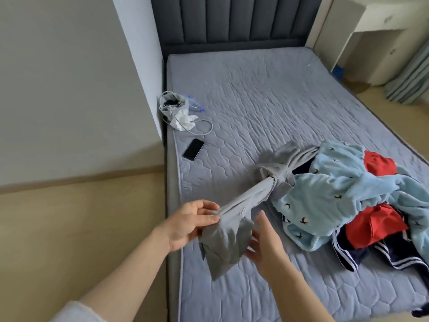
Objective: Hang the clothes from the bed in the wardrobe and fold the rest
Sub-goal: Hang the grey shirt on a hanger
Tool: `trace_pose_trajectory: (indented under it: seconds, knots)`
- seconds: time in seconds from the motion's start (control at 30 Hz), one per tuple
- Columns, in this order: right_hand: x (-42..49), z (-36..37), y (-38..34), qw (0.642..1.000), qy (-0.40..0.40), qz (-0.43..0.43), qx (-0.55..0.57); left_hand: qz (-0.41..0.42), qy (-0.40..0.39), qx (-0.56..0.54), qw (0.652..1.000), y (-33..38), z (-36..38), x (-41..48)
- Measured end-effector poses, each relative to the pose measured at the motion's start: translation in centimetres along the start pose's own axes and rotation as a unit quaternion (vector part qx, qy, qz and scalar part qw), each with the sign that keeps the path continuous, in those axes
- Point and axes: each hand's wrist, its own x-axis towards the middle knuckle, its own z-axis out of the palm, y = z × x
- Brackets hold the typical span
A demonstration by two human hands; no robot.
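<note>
1. Across the bed (267, 94), a quilted grey-blue mattress cover stitched in hexagons is spread flat beneath a dark channelled headboard (234, 19); the clothes are carried on its near right part.
2. A heap of clothes (348, 201) is piled at the right: a fluffy pale-blue garment (336, 189) printed with small dark birds, a smooth red piece (376, 224), and a navy one with white stripes (394, 259).
3. A thin grey jersey garment (229, 231) is drawn out from that heap toward the near left edge, twisted into a rope at its middle and slack at the near end; its far end lies against the heap.
4. The left hand (188, 224) is closed round the grey garment's upper edge, which is pinched between thumb and fingers.
5. The right hand (267, 242) is held with fingers spread and fairly straight against the garment's lower fold; nothing is clasped by it.
6. The step is judged to be the separating of one garment for folding or hanging; untwisting and a shake-out would be called for next.
7. A black phone (193, 149), flat and glossy, and a small drawstring pouch (174, 108) with a cable lie well apart, near the wall.
</note>
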Motion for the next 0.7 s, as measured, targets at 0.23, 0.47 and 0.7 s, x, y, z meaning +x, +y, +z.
trace_pose_trajectory:
  seconds: [0.23,0.47,0.7]
  knots:
    - [-3.2,3.7,1.6,0.999,0.026,-0.037,0.021,-0.034,-0.111,0.168,0.979,0.7,-2.8,-7.3]
    - [-5.8,2.3,0.8,0.981,0.025,-0.179,-0.063,-0.025,0.092,0.156,0.983,-0.3,-0.8,-5.5]
    - [-8.7,0.0,0.8,0.940,-0.070,-0.246,-0.225,-0.168,0.069,0.040,0.982,-0.1,5.1,-1.6]
